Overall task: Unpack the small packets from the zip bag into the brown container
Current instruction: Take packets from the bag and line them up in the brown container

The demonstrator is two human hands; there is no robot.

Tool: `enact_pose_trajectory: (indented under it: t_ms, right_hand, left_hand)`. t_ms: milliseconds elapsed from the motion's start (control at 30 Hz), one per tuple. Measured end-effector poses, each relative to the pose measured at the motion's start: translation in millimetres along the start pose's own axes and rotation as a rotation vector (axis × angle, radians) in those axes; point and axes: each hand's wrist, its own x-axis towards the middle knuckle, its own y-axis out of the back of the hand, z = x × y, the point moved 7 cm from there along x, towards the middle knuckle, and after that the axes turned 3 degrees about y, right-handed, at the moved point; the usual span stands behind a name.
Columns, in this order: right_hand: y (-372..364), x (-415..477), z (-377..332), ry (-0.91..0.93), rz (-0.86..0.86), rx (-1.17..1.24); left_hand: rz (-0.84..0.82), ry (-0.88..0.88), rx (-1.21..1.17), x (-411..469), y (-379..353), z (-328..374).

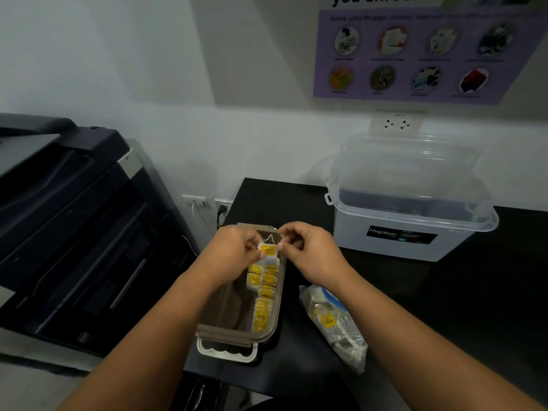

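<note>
White packet [268, 251] with yellow tag and string, pinched between left hand [234, 247] and right hand [310, 252] over 12 o'clock end of brown container [234, 336], clear zip bag [335, 324] at its 3 o'clock

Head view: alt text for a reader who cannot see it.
The left hand and right hand pinch one yellow-tagged tea bag over the brown container, which holds a row of tea bags along its right side. The zip bag, with more inside, lies to its right on the black table, near a clear Megabox box.
</note>
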Motion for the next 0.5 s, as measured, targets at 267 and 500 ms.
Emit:
enact_pose_trajectory:
  t_ms: [267,500]
  right_hand:
    - [-17.2,-1.8,33.3,-0.18,-0.098,-0.174]
    - [-36.8,-17.3,49.4,-0.297,-0.179,-0.034]
  left_hand:
    - [-0.332,0.176,0.464,14.7,-53.6,-54.8]
    - [-0.403,0.227,0.62,26.3,-87.6,-69.0]
